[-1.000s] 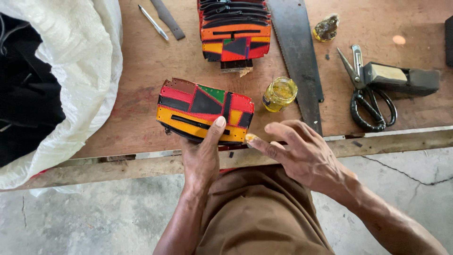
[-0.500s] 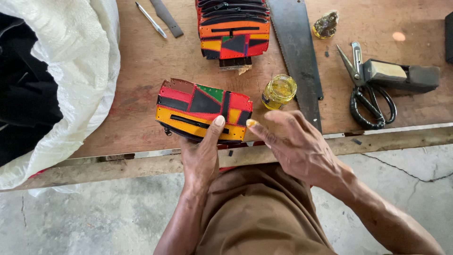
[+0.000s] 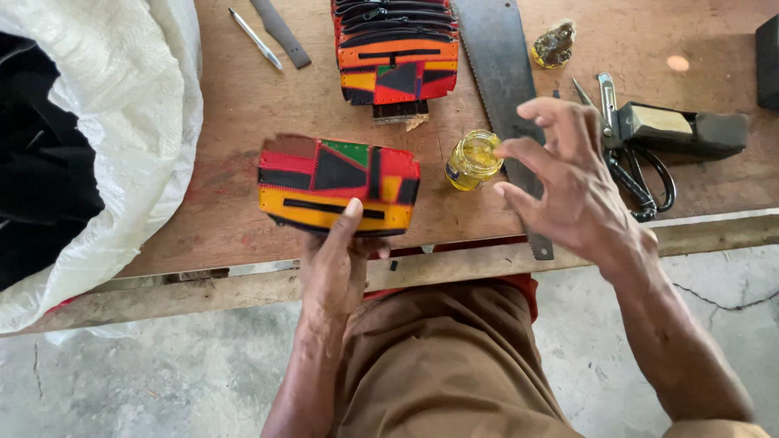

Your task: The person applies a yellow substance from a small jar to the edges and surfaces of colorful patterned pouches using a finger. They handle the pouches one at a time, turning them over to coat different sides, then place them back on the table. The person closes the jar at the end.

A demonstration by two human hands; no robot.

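left hand (image 3: 337, 272): you've got the patchwork pouch (image 3: 337, 185) pinched at its bottom edge, thumb up over the yellow band, centre-left of frame, above the bench edge.
right hand (image 3: 568, 191): holding nothing, fingers spread wide and curled, hovering right of centre, fingertips just beside the small yellow jar (image 3: 472, 160).
pouch feel: looks light and soft, stitched panels, prob a bit floppy w/ some body. Not fragile imo. Best grip is along the long bottom edge like you have it, or by both short ends.
pouch vs right hand: pouch sits to the left of it, apart, the jar between them.
nearby: hand saw (image 3: 505, 89) under your right fingers, stack of matching pouches (image 3: 396, 50) top centre, scissors (image 3: 637, 166) right, white sack (image 3: 122, 122) upper left, all on the wooden bench (image 3: 235, 162).
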